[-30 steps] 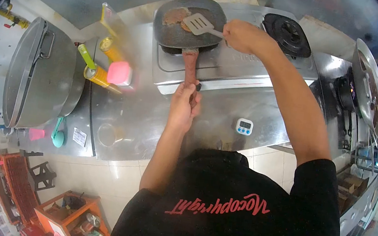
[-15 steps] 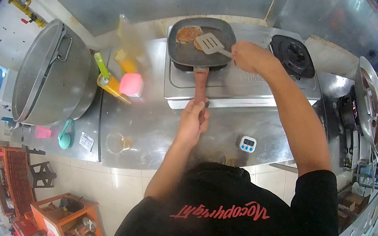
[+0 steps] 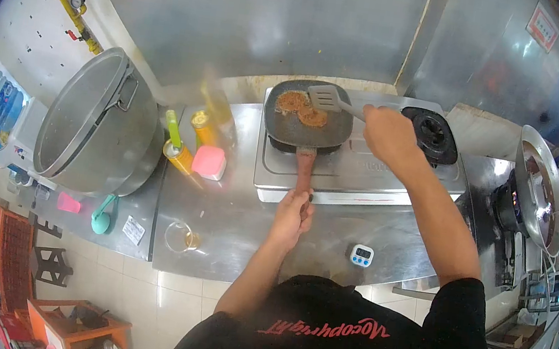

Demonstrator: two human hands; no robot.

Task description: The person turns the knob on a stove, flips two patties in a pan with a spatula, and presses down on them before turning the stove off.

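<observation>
My left hand (image 3: 292,220) is wrapped round the brown handle of a dark square frying pan (image 3: 304,134), which sits over the left burner of the stove (image 3: 364,178). Two browned patties (image 3: 312,117) lie side by side in the pan's far half. In my right hand (image 3: 389,134) is the handle of a grey slotted spatula (image 3: 324,98). Its blade hovers over the pan at the far right, overlapping the edge of the right-hand patty in this view.
Right of the pan is a second burner (image 3: 430,135). A white timer (image 3: 361,255) and a clear glass bowl (image 3: 181,237) stand on the steel counter. At left are a pink-lidded container (image 3: 210,162), yellow cans (image 3: 179,157) and a big pot (image 3: 98,129). A wok (image 3: 538,194) is far right.
The spatula blade has moved from over the right-hand patty toward the pan's far right edge, uncovering that patty. My left hand keeps hold of the handle. The view has tilted upward.
</observation>
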